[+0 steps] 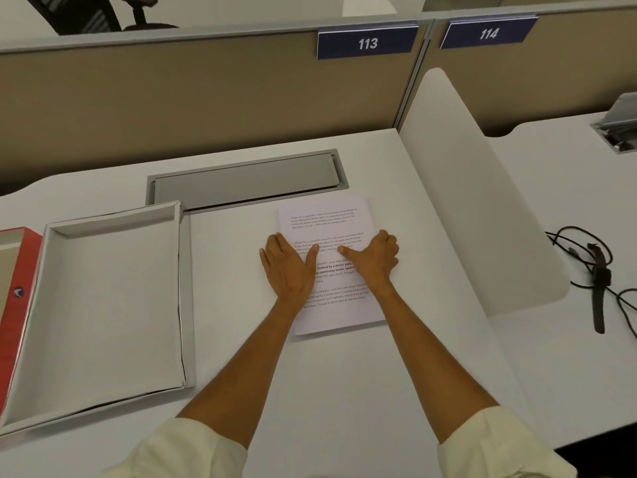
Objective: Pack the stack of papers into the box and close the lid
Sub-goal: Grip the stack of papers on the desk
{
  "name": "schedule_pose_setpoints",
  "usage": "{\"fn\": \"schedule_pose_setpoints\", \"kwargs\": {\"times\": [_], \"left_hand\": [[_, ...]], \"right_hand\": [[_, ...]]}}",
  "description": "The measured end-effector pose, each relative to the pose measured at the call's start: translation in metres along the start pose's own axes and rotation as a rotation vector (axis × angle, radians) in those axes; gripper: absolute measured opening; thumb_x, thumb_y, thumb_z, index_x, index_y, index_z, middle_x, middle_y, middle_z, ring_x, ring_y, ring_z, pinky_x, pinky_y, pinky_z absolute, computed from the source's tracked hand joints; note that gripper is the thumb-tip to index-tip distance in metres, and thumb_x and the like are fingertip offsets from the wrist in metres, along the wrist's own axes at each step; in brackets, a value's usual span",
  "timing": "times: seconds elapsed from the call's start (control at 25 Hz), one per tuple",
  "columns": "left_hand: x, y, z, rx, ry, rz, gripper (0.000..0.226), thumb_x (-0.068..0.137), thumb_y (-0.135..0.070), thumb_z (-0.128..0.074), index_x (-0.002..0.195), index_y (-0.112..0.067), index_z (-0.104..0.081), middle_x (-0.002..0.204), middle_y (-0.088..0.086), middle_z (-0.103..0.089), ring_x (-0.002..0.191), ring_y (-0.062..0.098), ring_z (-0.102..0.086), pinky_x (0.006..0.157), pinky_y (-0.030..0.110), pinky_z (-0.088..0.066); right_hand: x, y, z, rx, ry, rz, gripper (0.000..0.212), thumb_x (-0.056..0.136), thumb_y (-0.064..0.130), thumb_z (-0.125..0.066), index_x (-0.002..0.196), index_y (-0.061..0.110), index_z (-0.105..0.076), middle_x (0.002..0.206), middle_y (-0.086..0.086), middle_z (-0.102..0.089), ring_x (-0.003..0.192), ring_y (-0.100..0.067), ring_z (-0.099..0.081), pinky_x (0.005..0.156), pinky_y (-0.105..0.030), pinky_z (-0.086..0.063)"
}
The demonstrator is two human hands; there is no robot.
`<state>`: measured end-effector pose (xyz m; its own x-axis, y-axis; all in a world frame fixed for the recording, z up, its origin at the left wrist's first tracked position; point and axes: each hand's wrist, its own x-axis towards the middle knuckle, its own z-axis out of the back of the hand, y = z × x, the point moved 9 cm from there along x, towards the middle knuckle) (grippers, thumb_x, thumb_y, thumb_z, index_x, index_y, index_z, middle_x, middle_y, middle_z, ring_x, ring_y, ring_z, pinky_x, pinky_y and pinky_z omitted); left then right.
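Observation:
A white stack of printed papers (327,219) lies flat on the desk right of centre. My left hand (287,267) grips its left edge, thumb on top of the page. My right hand (374,258) grips the right edge the same way, thumbs almost meeting mid-page. The open box (103,298), white inside, sits on the desk to the left with nothing in it. Its red lid (17,270) lies beside it at the far left, partly cut off by the frame edge.
A grey cable hatch (244,181) is set into the desk behind the papers and box. A white side divider (475,201) rises on the right. Beyond it lie black cables and a wristwatch (599,281). Tan partition panels close the back.

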<state>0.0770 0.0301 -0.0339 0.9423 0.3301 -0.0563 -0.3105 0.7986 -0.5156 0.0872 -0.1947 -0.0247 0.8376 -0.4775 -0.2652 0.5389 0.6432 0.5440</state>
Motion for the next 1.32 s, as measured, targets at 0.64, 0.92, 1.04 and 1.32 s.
{"fn": "schedule_pose_setpoints", "kwargs": {"times": [0.64, 0.92, 1.04, 1.32], "left_hand": [[0.007, 0.002, 0.002, -0.123, 0.323, 0.525, 0.086, 0.064, -0.037, -0.088, 0.129, -0.006, -0.042, 0.132, 0.015, -0.047, 0.122, 0.030, -0.047, 0.094, 0.042, -0.045], [0.008, 0.003, 0.007, -0.128, 0.374, 0.536, 0.085, 0.066, -0.040, -0.087, 0.130, -0.006, -0.044, 0.133, 0.015, -0.050, 0.124, 0.031, -0.050, 0.102, 0.042, -0.045], [0.009, 0.003, 0.006, -0.149, 0.406, 0.542, 0.075, 0.067, -0.039, -0.086, 0.125, -0.008, -0.050, 0.129, 0.013, -0.057, 0.119, 0.030, -0.054, 0.102, 0.043, -0.048], [0.005, -0.006, 0.008, -0.079, 0.346, 0.541, 0.078, 0.070, -0.036, -0.084, 0.130, -0.008, -0.042, 0.134, 0.013, -0.046, 0.122, 0.027, -0.046, 0.097, 0.038, -0.043]], "right_hand": [[0.012, -0.005, 0.004, -0.030, 0.193, -0.189, 0.092, 0.058, 0.046, -0.089, 0.128, 0.005, -0.045, 0.137, -0.020, -0.046, 0.129, -0.037, -0.043, 0.103, -0.050, -0.039], [0.012, 0.000, 0.006, -0.087, 0.211, -0.174, 0.089, 0.059, 0.047, -0.087, 0.127, 0.007, -0.047, 0.136, -0.018, -0.050, 0.128, -0.035, -0.043, 0.104, -0.048, -0.038], [0.011, 0.004, 0.006, -0.096, 0.236, -0.151, 0.089, 0.059, 0.049, -0.087, 0.126, 0.005, -0.049, 0.133, -0.018, -0.053, 0.125, -0.035, -0.048, 0.103, -0.046, -0.043], [0.004, 0.013, 0.008, -0.008, 0.251, -0.086, 0.081, 0.059, 0.041, -0.089, 0.119, 0.000, -0.054, 0.127, -0.016, -0.058, 0.117, -0.032, -0.059, 0.093, -0.039, -0.050]]}}
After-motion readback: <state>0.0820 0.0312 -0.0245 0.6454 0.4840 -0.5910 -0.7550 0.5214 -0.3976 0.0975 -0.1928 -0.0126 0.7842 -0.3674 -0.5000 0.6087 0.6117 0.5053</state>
